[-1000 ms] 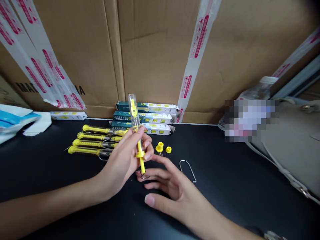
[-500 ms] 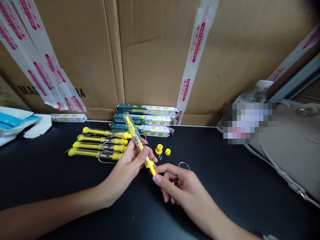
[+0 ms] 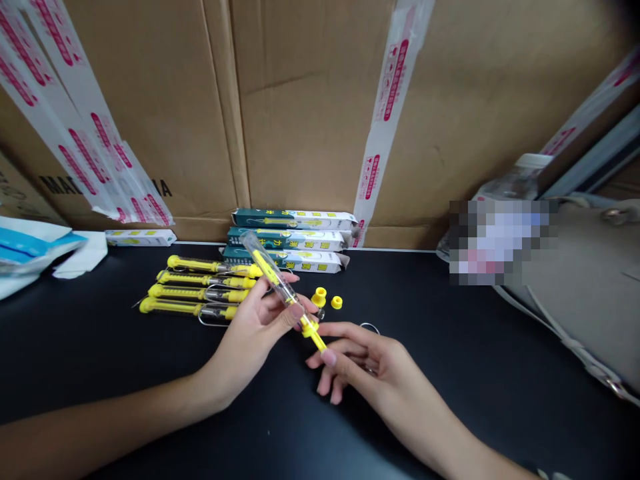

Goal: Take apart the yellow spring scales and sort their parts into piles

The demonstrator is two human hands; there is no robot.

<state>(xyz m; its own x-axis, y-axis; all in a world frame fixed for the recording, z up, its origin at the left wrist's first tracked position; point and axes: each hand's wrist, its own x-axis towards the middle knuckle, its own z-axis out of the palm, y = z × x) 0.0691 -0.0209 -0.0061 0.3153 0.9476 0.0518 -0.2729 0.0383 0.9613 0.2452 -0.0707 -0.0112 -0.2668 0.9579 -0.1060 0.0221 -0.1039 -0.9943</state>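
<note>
My left hand (image 3: 257, 327) is closed round a clear tube with a yellow core (image 3: 273, 273). The tube tilts, its closed end up and to the left and its yellow tip (image 3: 317, 341) down and to the right. My right hand (image 3: 365, 367) lies low on the black table just right of that tip, thumb almost touching it. Its fingers are curled over a bent metal wire loop (image 3: 370, 327), whose rounded end shows behind the knuckles. Two small yellow caps (image 3: 327, 299) lie just beyond the hands.
Several finished yellow-and-clear tools (image 3: 200, 288) lie in a row at the left. Three printed boxes (image 3: 295, 240) are stacked against taped cardboard cartons (image 3: 310, 113). A grey bag (image 3: 590, 287) and a bottle (image 3: 523, 177) fill the right side. White and blue packets (image 3: 35, 247) sit far left.
The tube has tipped from upright to a slant, with its tip swung right. My right hand went from open and flat to curled over the wire loop beside that tip.
</note>
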